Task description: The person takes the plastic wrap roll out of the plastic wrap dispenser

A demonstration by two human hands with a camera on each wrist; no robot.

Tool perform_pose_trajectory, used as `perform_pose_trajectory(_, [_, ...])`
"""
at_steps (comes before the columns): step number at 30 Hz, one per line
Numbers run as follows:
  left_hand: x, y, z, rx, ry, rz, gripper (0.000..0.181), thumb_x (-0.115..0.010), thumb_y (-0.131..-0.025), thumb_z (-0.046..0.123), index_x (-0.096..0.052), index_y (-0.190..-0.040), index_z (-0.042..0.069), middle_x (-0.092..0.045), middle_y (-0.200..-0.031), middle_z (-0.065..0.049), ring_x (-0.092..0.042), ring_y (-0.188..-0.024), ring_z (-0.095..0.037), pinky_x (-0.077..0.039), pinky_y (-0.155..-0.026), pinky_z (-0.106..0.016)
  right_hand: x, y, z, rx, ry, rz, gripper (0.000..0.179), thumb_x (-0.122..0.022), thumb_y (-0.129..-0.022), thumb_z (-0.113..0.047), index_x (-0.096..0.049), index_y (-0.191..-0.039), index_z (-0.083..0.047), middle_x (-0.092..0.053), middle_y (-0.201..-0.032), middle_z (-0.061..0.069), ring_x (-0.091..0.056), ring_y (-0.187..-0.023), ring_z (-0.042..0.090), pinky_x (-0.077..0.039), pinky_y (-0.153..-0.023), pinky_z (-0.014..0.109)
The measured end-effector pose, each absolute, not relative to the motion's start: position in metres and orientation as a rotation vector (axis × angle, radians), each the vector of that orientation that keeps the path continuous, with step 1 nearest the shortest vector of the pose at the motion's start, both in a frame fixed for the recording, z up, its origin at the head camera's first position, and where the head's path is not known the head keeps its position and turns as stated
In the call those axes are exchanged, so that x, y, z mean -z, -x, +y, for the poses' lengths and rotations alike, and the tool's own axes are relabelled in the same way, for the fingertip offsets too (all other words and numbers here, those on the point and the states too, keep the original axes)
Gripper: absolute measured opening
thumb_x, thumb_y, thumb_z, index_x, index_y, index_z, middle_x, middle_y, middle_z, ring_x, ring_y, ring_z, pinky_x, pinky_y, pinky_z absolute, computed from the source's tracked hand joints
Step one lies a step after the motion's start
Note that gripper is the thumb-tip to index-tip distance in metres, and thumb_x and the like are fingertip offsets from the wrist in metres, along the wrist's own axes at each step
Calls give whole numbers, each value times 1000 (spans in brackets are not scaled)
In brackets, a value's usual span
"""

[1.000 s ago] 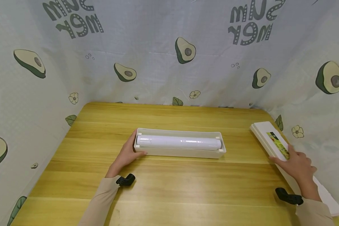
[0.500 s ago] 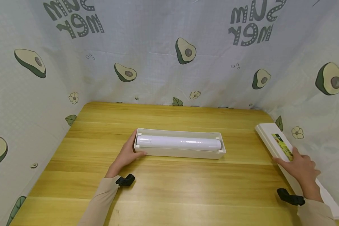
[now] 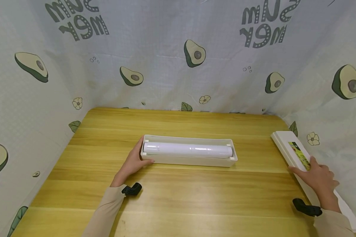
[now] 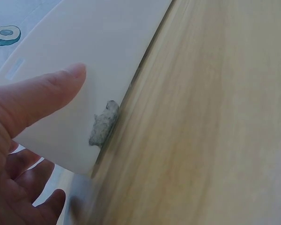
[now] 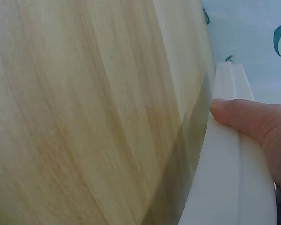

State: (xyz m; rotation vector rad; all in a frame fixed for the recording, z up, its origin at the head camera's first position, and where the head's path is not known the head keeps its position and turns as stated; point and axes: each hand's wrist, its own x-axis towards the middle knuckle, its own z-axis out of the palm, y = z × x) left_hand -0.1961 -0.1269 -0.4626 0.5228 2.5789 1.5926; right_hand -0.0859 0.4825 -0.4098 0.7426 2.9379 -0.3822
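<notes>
A long white cling film box (image 3: 190, 160) lies lidless across the middle of the table, a glossy white roll (image 3: 187, 150) inside it. My left hand (image 3: 133, 163) grips its left end, thumb (image 4: 61, 89) along the front wall and fingers round the end. A rough grey patch (image 4: 104, 124) marks that wall in the left wrist view. At the right table edge, my right hand (image 3: 318, 176) holds a long white lid (image 3: 283, 141) with a yellow-green label (image 3: 299, 155). Its thumb (image 5: 234, 110) presses the lid's near side; the other fingers are mostly hidden in the right wrist view.
The wooden table (image 3: 195, 197) is bounded at the back and sides by a white curtain (image 3: 160, 39) printed with avocados. This curtain hangs close beside the lid on the right. A black wrist camera (image 3: 132, 189) sits on the left sleeve, another camera (image 3: 307, 208) on the right.
My right hand has moved the lid a little to the right and toward me, closer to the table's right edge. The left hand and the box have stayed in place.
</notes>
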Motion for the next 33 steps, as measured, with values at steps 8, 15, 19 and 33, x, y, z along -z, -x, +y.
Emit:
perform_pose_trajectory(8, [464, 196, -127, -1594, -533, 2590, 105, -80, -72, 13, -11, -151, 8, -39, -145, -16, -44, -125, -34, -35, -105, -51, 414, 85, 487, 398, -750, 2912, 109, -47, -83, -66, 7, -145, 6, -17, -120, 55, -24, -104, 72, -22, -76, 78])
perform_pose_trajectory(15, [463, 195, -127, -1593, -536, 2581, 105, -80, -73, 14, -11, -152, 9, -39, -145, -16, -45, -125, -34, -35, -105, -51, 415, 84, 487, 398, -779, 2899, 109, -47, -83, -66, 7, -145, 6, -18, -121, 54, -24, -105, 71, -23, -77, 77])
perform_pose_trajectory(19, [463, 196, -126, -1599, -535, 2582, 105, -80, -72, 14, -12, -151, 9, -40, -144, -16, -45, -125, -34, -35, -106, -51, 416, 84, 488, 397, -785, 2890, 109, -47, -83, -66, 8, -145, 6, -17, -121, 55, -24, -104, 71, -24, -76, 77])
perform_pose_trajectory(33, [431, 180, -120, -1604, -524, 2575, 99, -77, -73, 2, -13, -149, 0, -40, -141, -25, -45, -123, -40, -34, -105, -53, 424, 83, 494, 339, -858, 2876, 110, -48, -82, -66, 6, -145, 6, -20, -118, 53, -28, -104, 69, -27, -78, 74])
